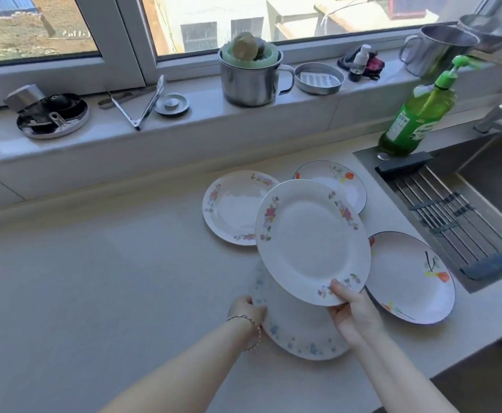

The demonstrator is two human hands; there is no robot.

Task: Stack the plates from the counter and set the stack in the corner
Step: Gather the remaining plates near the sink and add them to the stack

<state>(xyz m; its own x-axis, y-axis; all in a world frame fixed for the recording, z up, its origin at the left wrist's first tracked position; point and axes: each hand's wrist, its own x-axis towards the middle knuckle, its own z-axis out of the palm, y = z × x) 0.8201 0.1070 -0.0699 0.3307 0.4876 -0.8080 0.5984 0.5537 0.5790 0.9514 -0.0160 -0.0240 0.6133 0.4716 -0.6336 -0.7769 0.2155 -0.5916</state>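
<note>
Above the countertop, a lifted plate half-hides a blue-flowered plate.

You face a sunlit window at twelve o'clock above a pale sill; beige counter below, steel sink at two o'clock.

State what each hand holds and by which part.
The right hand pinches the raised pink-flowered plate at its near rim; the left hand grips the blue-flowered plate at its left edge.
</note>
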